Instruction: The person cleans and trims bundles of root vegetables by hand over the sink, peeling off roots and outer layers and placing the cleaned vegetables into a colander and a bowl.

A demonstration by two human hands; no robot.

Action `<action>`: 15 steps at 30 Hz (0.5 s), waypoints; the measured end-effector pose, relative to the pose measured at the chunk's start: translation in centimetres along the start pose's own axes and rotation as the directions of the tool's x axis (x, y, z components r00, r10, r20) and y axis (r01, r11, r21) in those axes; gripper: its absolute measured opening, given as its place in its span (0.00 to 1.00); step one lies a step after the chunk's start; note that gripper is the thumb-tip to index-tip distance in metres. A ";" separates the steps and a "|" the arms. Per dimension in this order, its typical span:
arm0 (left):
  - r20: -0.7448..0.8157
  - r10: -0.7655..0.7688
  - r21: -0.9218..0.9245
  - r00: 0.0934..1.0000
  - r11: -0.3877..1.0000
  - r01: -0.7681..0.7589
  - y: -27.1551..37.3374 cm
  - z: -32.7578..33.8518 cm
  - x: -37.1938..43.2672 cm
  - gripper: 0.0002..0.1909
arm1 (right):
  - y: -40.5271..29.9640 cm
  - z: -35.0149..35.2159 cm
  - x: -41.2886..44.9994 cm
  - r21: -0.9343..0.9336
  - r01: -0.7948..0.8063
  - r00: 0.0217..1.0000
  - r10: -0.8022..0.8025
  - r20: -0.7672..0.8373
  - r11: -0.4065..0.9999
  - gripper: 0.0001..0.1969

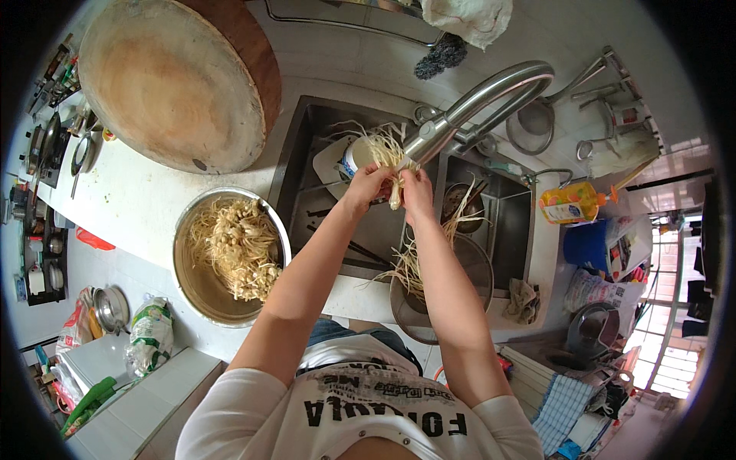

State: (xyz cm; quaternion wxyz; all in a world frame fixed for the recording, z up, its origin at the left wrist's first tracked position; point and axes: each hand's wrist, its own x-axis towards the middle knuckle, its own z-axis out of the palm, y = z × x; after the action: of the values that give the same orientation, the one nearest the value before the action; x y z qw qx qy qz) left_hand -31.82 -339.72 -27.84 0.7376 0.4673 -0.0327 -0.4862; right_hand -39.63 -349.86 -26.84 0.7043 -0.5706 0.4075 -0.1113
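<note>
Over the large basin of the steel double sink, my left hand and my right hand grip one bundle of pale, stringy vegetable stalks between them. Its loose strands fan out toward the wall, and a thick light end points back at me. The curved steel faucet reaches just above my right hand. More such stalks hang over a round sieve beneath my right forearm. To the left, a steel bowl on the counter holds a heap of tangled stalks with knobbly ends.
A thick round wooden chopping block leans at the back left. Inside the large basin are a white container and chopsticks; a small bowl sits in the other basin. An orange soap bottle and a crumpled cloth lie at right.
</note>
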 end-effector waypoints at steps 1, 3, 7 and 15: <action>0.001 0.002 0.002 1.000 1.000 -0.002 0.0 0.0 0.1 0.09 | 0.1 0.1 0.0 0.001 0.002 1.000 -0.002 0.001 1.000 0.15; -0.193 -0.038 -0.032 0.981 0.999 0.032 0.5 1.1 -0.2 0.08 | 1.1 -0.4 0.1 -0.051 0.042 0.999 -0.042 0.008 0.998 0.16; -0.124 0.018 0.111 0.992 0.994 -0.004 0.8 0.5 -0.4 0.07 | 0.1 0.8 -1.0 -0.028 0.125 0.992 -0.125 0.030 0.992 0.16; -0.121 -0.010 -0.081 0.993 0.997 0.001 0.5 0.8 -0.2 0.14 | 0.7 0.3 0.3 -0.096 0.158 0.987 -0.159 -0.002 0.983 0.18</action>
State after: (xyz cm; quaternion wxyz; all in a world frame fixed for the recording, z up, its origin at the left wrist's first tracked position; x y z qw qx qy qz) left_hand -32.03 -340.09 -26.96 0.7552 0.4660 0.0332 -0.4598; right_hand -39.42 -349.57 -27.58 0.6632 -0.6336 0.3690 -0.1501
